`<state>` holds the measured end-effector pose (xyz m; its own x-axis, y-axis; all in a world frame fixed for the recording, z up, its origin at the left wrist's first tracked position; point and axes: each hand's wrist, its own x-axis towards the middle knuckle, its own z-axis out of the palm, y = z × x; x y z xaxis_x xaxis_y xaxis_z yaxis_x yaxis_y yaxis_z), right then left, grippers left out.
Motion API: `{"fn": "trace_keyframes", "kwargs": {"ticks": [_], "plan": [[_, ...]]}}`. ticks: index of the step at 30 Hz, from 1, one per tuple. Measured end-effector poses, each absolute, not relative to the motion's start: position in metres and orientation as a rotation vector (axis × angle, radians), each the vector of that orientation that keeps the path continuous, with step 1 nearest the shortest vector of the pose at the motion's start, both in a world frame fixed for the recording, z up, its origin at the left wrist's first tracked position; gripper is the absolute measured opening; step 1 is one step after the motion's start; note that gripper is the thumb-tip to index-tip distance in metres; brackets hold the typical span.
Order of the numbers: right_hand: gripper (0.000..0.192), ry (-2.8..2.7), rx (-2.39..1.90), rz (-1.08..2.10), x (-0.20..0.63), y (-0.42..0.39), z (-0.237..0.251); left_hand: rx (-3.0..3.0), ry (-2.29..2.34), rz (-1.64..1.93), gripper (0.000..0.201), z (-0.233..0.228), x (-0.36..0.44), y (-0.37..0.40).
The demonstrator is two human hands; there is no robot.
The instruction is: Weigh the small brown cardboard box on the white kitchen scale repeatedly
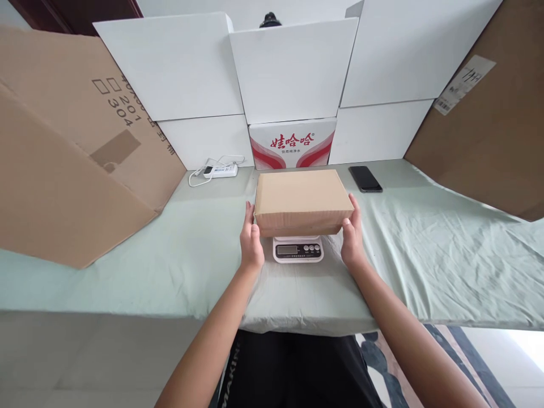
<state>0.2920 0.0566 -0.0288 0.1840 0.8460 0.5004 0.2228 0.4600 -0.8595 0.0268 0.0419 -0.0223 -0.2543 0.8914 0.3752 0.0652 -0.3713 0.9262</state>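
My left hand (251, 241) and right hand (352, 238) press flat against the two ends of a closed, flat brown cardboard box (302, 201), gripping it between my palms to steady it atop a small white digital scale (298, 249), whose display shows between my wrists.
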Motion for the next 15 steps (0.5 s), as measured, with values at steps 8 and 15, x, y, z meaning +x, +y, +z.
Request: {"fn": "trace_keyframes", "kwargs": {"ticks": [8,15], "plan": [[0.075,-1.361,-1.04,0.578,0.2903,0.0563,-0.0283,1.398,1.166,1.674,0.079,-0.0223,0.028,0.043],[0.087,-1.381,-1.054,0.613,0.2882,0.0538,-0.0203,1.421,1.096,1.646,0.077,-0.0231,0.0327,0.0447]]}}
